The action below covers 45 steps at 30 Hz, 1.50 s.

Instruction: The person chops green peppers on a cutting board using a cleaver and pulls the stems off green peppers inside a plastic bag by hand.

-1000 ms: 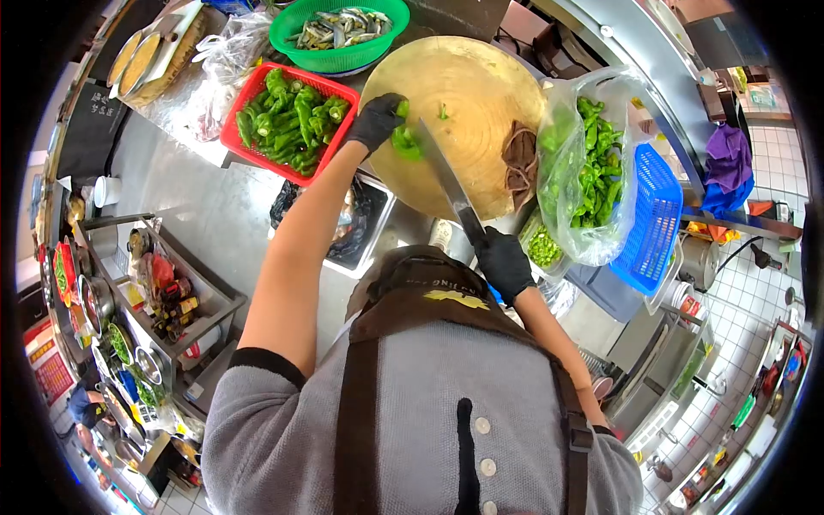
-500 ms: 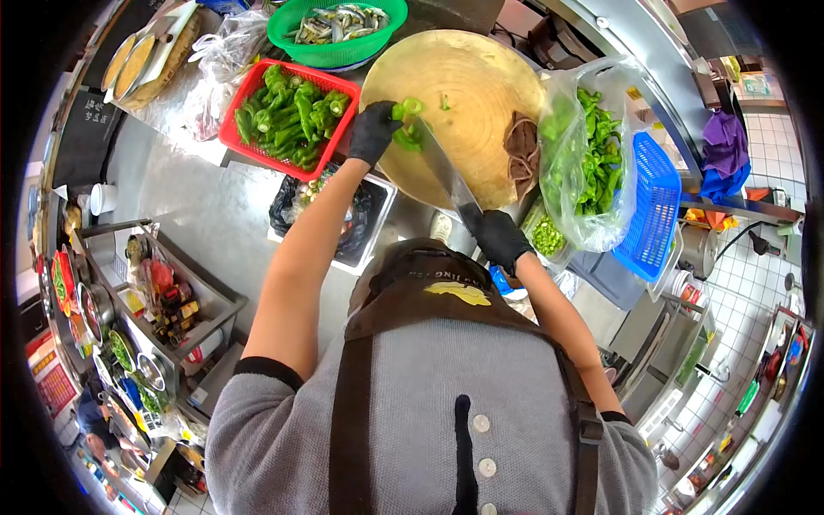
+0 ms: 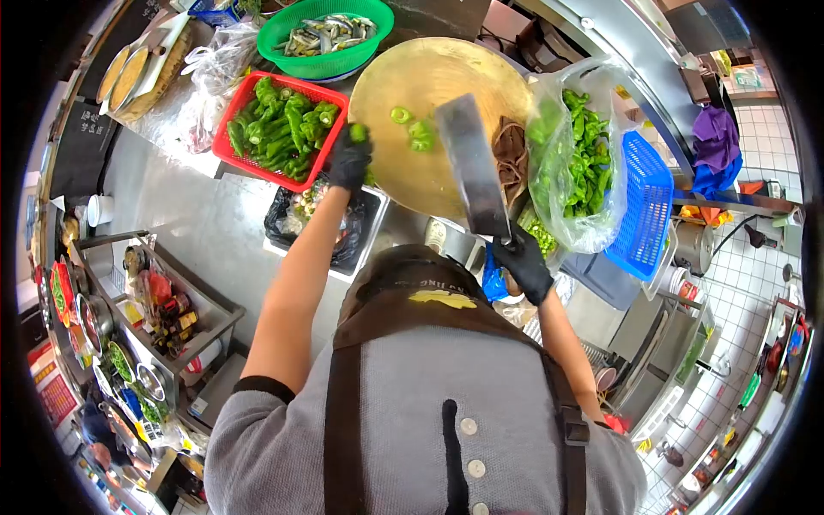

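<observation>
Here, the left hand (image 3: 350, 161) pinches green pepper (image 3: 358, 133), the right hand (image 3: 524, 264) clenches a cleaver (image 3: 470, 159), apron (image 3: 388, 321) lettered "JING".

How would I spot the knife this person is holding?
Find the big, round wooden chopping board near the top centre. Over its right side is the cleaver, gripped by the black-gloved right hand. Its broad, rectangular grey blade sets it apart from the green pepper pieces and brown cloth beside it.
</observation>
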Available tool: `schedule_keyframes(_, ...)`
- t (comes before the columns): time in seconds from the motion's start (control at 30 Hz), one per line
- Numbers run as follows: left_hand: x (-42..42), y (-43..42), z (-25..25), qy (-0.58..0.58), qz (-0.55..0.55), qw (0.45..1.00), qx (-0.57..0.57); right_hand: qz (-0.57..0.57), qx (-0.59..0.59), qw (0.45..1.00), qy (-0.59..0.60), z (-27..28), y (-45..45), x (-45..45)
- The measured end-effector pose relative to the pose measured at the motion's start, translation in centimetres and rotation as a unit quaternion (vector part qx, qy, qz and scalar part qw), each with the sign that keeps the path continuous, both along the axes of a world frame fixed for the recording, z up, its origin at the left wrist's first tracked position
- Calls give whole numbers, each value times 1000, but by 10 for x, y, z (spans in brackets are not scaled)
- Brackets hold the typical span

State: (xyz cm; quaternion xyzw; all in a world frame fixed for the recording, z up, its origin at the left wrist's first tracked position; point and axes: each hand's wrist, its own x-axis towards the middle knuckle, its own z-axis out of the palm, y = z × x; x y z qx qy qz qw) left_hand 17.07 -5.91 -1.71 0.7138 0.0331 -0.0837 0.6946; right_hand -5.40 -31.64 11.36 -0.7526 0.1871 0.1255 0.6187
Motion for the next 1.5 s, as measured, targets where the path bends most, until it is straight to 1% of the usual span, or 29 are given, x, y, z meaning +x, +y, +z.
schedule_keyframes(0.07,20,-31,0,-141,-95,976,139,-20,106,993,-57,6,-5,-14)
schedule_keyframes(0.1,37,-45,-27,-241,-123,939,211,-2,191,982,7,30,-3,-10)
schedule_keyframes(0.13,46,-57,-51,-338,-148,887,279,32,28,999,-27,25,-1,-15)
schedule_keyframes(0.17,41,-61,-48,-297,-183,900,262,66,-136,987,-59,12,0,-20)
schedule_keyframes(0.2,32,-66,-40,-255,-216,910,245,99,-298,945,-88,-1,2,-23)
schedule_keyframes(0.23,23,-67,-32,-212,-249,917,227,112,-355,923,-97,-10,9,-27)
schedule_keyframes(0.33,-3,-44,-19,-248,-170,925,232,45,-394,913,-95,-31,46,-39)
schedule_keyframes(0.37,-2,-30,-30,-238,-126,944,189,12,-413,892,-184,-45,57,-38)
schedule_keyframes(0.4,-3,-14,-47,-169,-80,977,108,-2,-415,895,-165,-52,68,-35)
schedule_keyframes(0.47,-22,14,-15,-108,-21,992,55,53,-451,890,-29,-87,73,-26)
schedule_keyframes(0.53,-40,34,16,-146,27,964,220,100,-480,871,-26,-112,75,-25)
schedule_keyframes(0.57,-43,47,26,-47,8,989,140,98,-479,872,-31,-109,71,-23)
schedule_keyframes(0.6,-38,63,-3,-9,13,1000,25,96,-479,872,-35,-102,69,-20)
schedule_keyframes(0.67,-41,82,-13,-7,51,999,17,90,-487,869,-10,-76,72,-22)
schedule_keyframes(0.77,-46,95,-11,70,86,994,-21,142,-485,863,-5,-95,75,-23)
schedule_keyframes(0.8,-50,95,-7,84,90,990,-74,180,-497,848,24,-111,76,-21)
schedule_keyframes(0.87,-49,88,2,107,100,972,-183,129,-506,852,-40,-120,68,-17)
schedule_keyframes(0.9,-48,88,-17,-56,-37,997,31,104,-500,859,-49,-104,70,-24)
schedule_keyframes(0.93,-48,85,-25,-249,-93,937,228,78,-494,864,-54,-93,70,-34)
schedule_keyframes(0.97,-44,63,-36,-205,-138,956,158,41,-468,880,-64,-95,63,-42)
schedule_keyframes(1.07,-52,-39,37,55,-232,969,64,-105,-444,882,-120,-74,60,-59)
schedule_keyframes(1.13,-62,-100,23,-229,-217,929,194,-127,-457,876,-91,-70,53,-66)
schedule_keyframes(1.2,-51,-149,-7,-295,-246,905,180,-124,-456,879,-62,-72,48,-71)
schedule_keyframes(1.27,-48,-163,-7,-357,-263,832,334,-113,-461,879,-52,-77,45,-77)
schedule_keyframes(1.33,-48,-141,30,-428,-277,739,441,-101,-484,868,-45,-80,46,-80)
schedule_keyframes(1.37,-41,-132,7,-467,-218,733,443,-91,-469,878,-19,-84,45,-82)
schedule_keyframes(1.4,-28,-117,-17,-490,-237,697,467,-66,-492,868,-18,-87,44,-83)
schedule_keyframes(1.47,-13,-83,-25,-460,-284,761,358,-35,-538,842,-30,-85,44,-78)
schedule_keyframes(1.5,-5,-73,-23,-477,-277,756,353,-50,-535,841,-60,-82,44,-70)
